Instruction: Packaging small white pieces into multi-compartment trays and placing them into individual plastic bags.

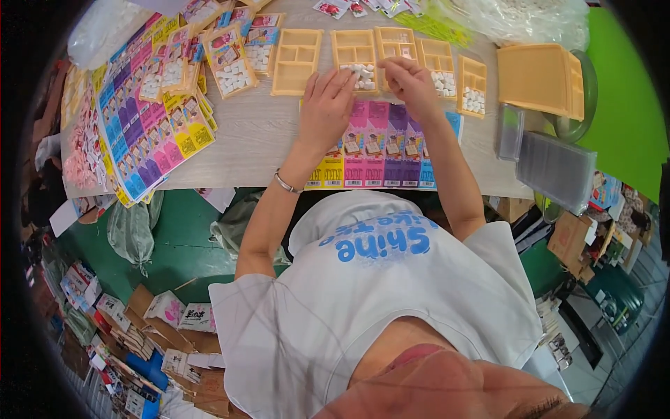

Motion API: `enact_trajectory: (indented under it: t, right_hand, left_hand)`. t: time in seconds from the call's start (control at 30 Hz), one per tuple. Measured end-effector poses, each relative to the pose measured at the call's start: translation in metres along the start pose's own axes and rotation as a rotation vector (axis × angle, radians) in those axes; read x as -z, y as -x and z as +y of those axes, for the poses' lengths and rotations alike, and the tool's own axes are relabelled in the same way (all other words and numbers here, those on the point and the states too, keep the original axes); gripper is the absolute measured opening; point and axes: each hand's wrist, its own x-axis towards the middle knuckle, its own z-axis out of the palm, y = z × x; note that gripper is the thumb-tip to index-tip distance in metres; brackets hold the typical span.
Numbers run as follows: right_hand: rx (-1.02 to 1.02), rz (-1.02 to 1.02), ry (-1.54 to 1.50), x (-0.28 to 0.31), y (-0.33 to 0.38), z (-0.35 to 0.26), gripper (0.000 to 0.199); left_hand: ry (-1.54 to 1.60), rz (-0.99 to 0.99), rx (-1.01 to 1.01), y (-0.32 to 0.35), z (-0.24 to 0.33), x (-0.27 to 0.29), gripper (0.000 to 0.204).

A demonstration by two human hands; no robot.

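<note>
A pale yellow compartment tray (354, 43) lies before me with small white pieces (364, 75) heaped in its near compartment. My left hand (326, 105) rests at that tray's near left side, fingers stretched out and nothing visible in them. At the tray's right edge is my right hand (413, 85), its fingers curled into a pinch; whatever they hold is hidden. Left of this tray sits another tray (296, 64) with bare compartments. To the right, three more trays stand in a row, with white pieces (444, 84) in their near compartments. Beneath my wrists lies a colourful printed sheet (377, 164).
Printed card sheets (157, 133) and filled trays (230, 66) pile up on the left. At right are stacked yellow trays (534, 78) and clear plastic covers (557, 167). Clear plastic bags (520, 24), small packets (331, 8) and green strips (434, 26) lie along the back.
</note>
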Motion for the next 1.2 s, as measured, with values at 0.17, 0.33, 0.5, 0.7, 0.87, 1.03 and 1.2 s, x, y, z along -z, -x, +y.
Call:
enact_trajectory:
  t: [0.17,0.33,0.5,0.7,0.87,1.03,1.2]
  right_hand:
    - [0.502,0.145,1.193,-0.016,-0.002,0.012,0.015]
    - [0.574,0.177,1.232,-0.015,-0.002,0.017,0.010]
    - [0.591,0.175,1.211,-0.011,0.002,0.014,0.011]
    - [0.612,0.111,1.351,-0.019,-0.001,0.013,0.011]
    - [0.615,0.169,1.341,-0.019,0.003,0.003,0.016]
    - [0.496,0.144,1.407,-0.015,-0.010,0.007,0.018]
    - [0.534,0.172,1.409,-0.020,-0.015,0.010,0.013]
  left_hand:
    - [-0.131,-0.017,-0.067,-0.022,-0.015,-0.004,0.035]
    - [-0.192,-0.101,-0.042,-0.013,-0.014,-0.005,0.041]
    - [-0.186,-0.092,-0.045,-0.008,-0.007,0.002,0.046]
    - [-0.153,-0.155,-0.063,-0.002,-0.014,-0.007,0.050]
    - [-0.119,-0.114,-0.027,-0.005,-0.010,-0.002,0.055]
    - [-0.208,-0.184,-0.037,-0.004,-0.005,-0.006,0.063]
    - [-0.233,-0.207,-0.005,-0.001,-0.003,-0.008,0.069]
